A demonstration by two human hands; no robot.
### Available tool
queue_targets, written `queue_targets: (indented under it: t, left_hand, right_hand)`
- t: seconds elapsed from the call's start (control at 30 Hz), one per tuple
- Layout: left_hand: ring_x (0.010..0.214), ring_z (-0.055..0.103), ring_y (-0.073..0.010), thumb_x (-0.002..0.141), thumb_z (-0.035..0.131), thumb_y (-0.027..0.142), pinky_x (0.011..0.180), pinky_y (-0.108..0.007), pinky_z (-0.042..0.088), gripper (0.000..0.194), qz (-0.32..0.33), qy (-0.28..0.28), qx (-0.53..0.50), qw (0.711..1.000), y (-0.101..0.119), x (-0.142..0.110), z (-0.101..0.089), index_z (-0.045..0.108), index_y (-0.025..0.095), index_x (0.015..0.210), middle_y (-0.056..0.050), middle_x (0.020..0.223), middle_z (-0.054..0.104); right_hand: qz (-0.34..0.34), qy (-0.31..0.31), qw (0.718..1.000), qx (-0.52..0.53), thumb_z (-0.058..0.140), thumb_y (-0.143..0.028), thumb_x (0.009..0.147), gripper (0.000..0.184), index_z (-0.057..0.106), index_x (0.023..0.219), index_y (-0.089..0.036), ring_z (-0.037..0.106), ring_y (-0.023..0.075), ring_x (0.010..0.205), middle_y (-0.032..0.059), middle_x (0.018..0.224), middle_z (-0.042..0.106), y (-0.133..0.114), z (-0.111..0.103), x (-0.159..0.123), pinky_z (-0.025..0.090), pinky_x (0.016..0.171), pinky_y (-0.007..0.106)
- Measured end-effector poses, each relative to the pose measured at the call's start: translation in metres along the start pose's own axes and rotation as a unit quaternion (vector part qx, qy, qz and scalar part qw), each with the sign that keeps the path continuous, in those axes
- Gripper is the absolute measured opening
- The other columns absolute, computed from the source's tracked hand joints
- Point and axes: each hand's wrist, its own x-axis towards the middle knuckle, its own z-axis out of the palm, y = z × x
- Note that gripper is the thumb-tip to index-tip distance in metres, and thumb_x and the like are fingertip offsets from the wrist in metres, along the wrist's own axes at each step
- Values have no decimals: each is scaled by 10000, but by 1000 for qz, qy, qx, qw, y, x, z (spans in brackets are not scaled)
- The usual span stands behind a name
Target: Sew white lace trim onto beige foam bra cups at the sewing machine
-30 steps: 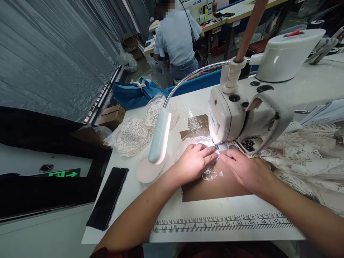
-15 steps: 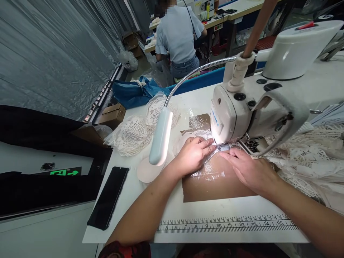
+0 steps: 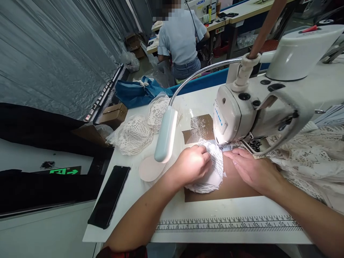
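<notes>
My left hand [image 3: 192,164] is closed on a white lace piece [image 3: 215,172] that lies over the brown plate just in front of the needle of the white sewing machine [image 3: 242,114]. My right hand [image 3: 252,169] lies flat beside it to the right, fingers stretched toward the presser foot and resting on the fabric. A gooseneck lamp [image 3: 165,134] hangs just left of my left hand and lights it.
Lace pieces [image 3: 134,134] and a pink pad [image 3: 149,169] lie at the table's left. A black phone [image 3: 109,196] rests near the left edge. More lace [image 3: 309,161] is heaped on the right. A ruler strip [image 3: 228,224] runs along the front. A person in a blue shirt [image 3: 181,39] sits behind.
My left hand has pulled the white lace piece back over the brown plate and curled its fingers on it. My right hand has stayed near the presser foot.
</notes>
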Motion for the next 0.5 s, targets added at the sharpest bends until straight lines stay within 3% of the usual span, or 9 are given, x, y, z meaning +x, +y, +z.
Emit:
queue_targets:
  t: [0.1, 0.2, 0.4, 0.5]
  left_hand:
    - [750, 544, -180, 960, 415, 306, 686, -303, 451, 321, 22, 11, -11, 1000, 3, 1, 4, 631, 142, 790, -71, 822, 605]
    - [801, 554, -191, 960, 416, 271, 716, -307, 466, 293, 46, 50, -33, 997, 3, 4, 12, 648, 135, 843, -87, 861, 623]
    - [902, 564, -214, 978, 382, 248, 786, -351, 488, 345, 104, 72, -33, 991, 1, 4, 20, 611, 119, 1203, -116, 1288, 603]
    - [911, 555, -227, 986, 365, 269, 779, -364, 484, 389, 109, 66, -18, 992, -1, 4, 20, 586, 114, 1267, -116, 1345, 577]
  right_hand:
    - [0, 1, 1000, 1, 408, -167, 870, 426, 695, 1169, -264, 642, 193, 757, 73, 978, 725, -1, -3, 2, 458, 575, 266]
    - [-10, 9, 1000, 27, 393, -159, 876, 408, 700, 1124, -261, 638, 192, 818, 63, 983, 716, -2, -6, 4, 470, 635, 268]
    - [-59, -4, 997, 59, 395, -134, 873, 425, 664, 1182, -245, 591, 161, 742, 58, 958, 688, -2, -3, 3, 427, 603, 266]
    - [-65, -5, 997, 52, 381, -111, 880, 420, 664, 1172, -216, 580, 155, 737, 59, 970, 678, -4, 0, 3, 402, 591, 268]
